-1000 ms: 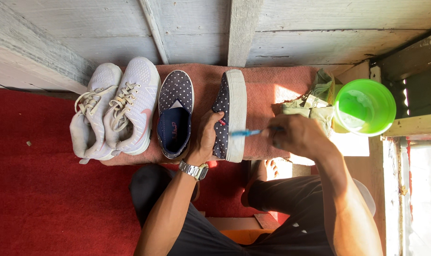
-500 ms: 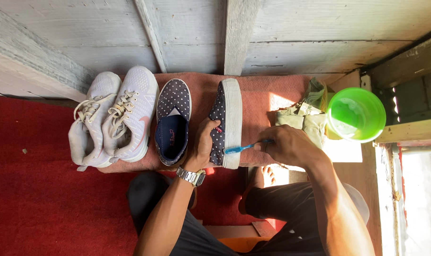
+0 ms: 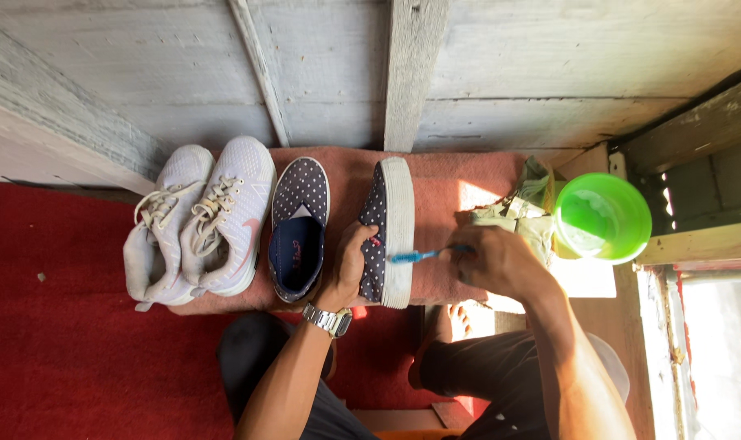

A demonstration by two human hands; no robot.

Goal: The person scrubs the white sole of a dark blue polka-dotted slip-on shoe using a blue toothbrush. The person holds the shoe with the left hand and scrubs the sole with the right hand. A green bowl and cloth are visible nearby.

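Left hand [image 3: 347, 273], metal wristwatch [image 3: 328, 319] on the wrist, grips a navy polka-dot slip-on shoe [image 3: 384, 231] tipped on its side, white sole facing right. Right hand [image 3: 494, 259] holds a blue toothbrush [image 3: 413, 256], head against that sole. Matching polka-dot shoe [image 3: 299, 228] lies upright just left. Pair of white lace-up sneakers [image 3: 201, 222] further left. All on a pink towel [image 3: 460, 175]. Green plastic bowl [image 3: 602, 217] right, crumpled pale cloth [image 3: 523, 212] beside it.
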